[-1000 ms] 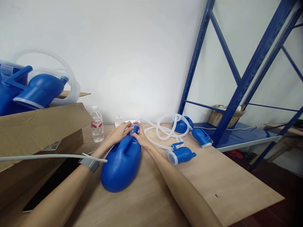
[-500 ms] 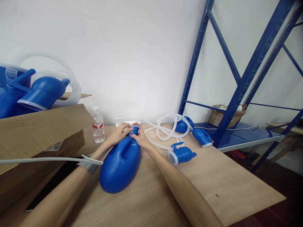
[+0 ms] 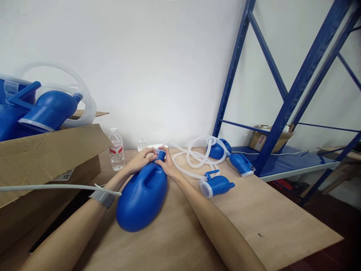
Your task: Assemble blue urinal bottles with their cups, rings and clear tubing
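A large blue plastic urinal bottle (image 3: 141, 205) with a moulded handle lies on the wooden table, its neck pointing away from me. Both hands meet at its far end around the blue cap (image 3: 161, 154). My left hand (image 3: 142, 160) is closed, fingers bent against the cap's left side. From the right, my right hand (image 3: 168, 165) pinches the cap, its thumb on the near side. The fingers partly hide the cap and neck. A grey band (image 3: 102, 197) with a pale cable (image 3: 62, 187) is around my left wrist.
A cardboard box (image 3: 56, 150) with blue urinals (image 3: 53, 109) and clear tubing stands left, beside a water bottle (image 3: 116, 149). Coiled tubing (image 3: 194, 162) and a blue funnel-shaped urinal head (image 3: 218, 185) lie right. A blue metal rack (image 3: 299, 162) adjoins the table's right side.
The near end of the urinal bottle has shifted slightly left and toward me. My left wrist has moved a little left. Both hands stay at the cap.
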`<move>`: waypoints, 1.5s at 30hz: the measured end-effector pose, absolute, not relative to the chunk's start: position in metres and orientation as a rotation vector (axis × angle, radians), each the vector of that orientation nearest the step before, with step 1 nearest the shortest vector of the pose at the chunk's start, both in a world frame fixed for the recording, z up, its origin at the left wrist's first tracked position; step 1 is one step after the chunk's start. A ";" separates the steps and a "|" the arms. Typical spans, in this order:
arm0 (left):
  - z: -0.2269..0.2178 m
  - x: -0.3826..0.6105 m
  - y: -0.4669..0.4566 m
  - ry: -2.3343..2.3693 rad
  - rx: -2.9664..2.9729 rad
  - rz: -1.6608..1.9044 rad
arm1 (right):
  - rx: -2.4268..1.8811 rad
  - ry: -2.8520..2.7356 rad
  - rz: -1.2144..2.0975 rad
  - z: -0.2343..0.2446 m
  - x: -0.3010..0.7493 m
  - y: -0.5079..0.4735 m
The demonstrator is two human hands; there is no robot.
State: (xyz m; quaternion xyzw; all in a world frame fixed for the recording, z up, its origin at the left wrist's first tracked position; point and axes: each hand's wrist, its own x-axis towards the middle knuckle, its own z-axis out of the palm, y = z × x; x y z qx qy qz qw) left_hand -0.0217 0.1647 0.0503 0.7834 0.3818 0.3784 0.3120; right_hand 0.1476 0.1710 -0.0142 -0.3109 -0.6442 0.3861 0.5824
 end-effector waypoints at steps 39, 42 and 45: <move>0.023 -0.069 0.109 1.358 2.469 1.028 | -1.366 -2.224 0.813 0.067 0.281 0.093; 0.010 -0.066 0.102 1.514 2.525 1.363 | -1.699 -2.300 0.636 0.064 0.341 0.059; -0.002 -0.063 0.102 1.515 2.796 1.589 | -1.859 -2.458 0.554 0.046 0.370 0.041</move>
